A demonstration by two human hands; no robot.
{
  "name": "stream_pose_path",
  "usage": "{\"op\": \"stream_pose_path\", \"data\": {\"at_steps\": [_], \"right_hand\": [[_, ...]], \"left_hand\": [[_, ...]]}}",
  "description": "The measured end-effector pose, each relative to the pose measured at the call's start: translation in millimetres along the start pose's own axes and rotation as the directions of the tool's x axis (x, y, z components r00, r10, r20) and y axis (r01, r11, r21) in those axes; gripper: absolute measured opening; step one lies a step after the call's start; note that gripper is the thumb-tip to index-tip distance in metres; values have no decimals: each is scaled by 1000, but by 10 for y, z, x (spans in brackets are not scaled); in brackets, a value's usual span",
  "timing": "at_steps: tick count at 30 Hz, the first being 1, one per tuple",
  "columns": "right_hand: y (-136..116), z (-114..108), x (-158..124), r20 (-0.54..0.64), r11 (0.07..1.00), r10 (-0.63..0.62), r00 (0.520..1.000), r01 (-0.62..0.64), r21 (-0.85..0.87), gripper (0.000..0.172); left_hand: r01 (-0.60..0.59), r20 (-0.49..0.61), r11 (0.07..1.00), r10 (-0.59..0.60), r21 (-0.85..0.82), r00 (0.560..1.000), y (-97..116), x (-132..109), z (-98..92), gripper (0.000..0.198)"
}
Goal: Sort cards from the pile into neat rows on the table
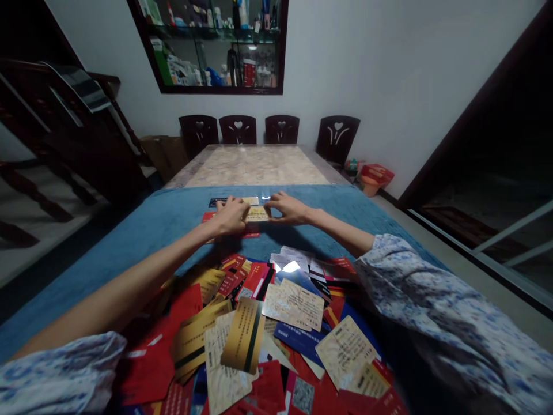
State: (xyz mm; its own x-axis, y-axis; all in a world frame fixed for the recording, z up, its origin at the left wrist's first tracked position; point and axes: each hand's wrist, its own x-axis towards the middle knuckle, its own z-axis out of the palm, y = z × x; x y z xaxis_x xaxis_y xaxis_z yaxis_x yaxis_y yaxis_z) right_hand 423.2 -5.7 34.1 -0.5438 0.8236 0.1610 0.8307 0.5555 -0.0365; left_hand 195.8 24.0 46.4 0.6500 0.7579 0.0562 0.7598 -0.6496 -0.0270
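Both arms reach far forward over a blue cloth. My left hand and my right hand together pinch a beige-gold card by its two short ends, just above the cloth. Around it lie a few laid-out cards: a dark card, a pale gold card, and a red card partly under my left hand. Close to me spreads a loose pile of cards in red, gold, beige and blue, overlapping each other.
Beyond the cloth, the marble table top runs to several dark chairs against the white wall. A glass cabinet hangs above them. A red bin sits on the floor at the right, a dark staircase at the left.
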Motion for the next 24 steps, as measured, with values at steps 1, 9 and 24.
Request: {"op": "stream_pose_path", "data": {"at_steps": [1, 9, 24], "right_hand": [[14, -1, 43, 9, 1000, 9, 1000, -9, 0, 29], [99, 10, 389, 61, 991, 119, 991, -115, -69, 27], [176, 111, 765, 109, 955, 288, 951, -277, -106, 34]], "left_hand": [[13, 7, 1000, -13, 6, 1000, -24, 36, 4, 29], [78, 7, 997, -78, -5, 997, -255, 335, 88, 26], [154, 33, 988, -154, -7, 988, -530, 785, 221, 21]]}}
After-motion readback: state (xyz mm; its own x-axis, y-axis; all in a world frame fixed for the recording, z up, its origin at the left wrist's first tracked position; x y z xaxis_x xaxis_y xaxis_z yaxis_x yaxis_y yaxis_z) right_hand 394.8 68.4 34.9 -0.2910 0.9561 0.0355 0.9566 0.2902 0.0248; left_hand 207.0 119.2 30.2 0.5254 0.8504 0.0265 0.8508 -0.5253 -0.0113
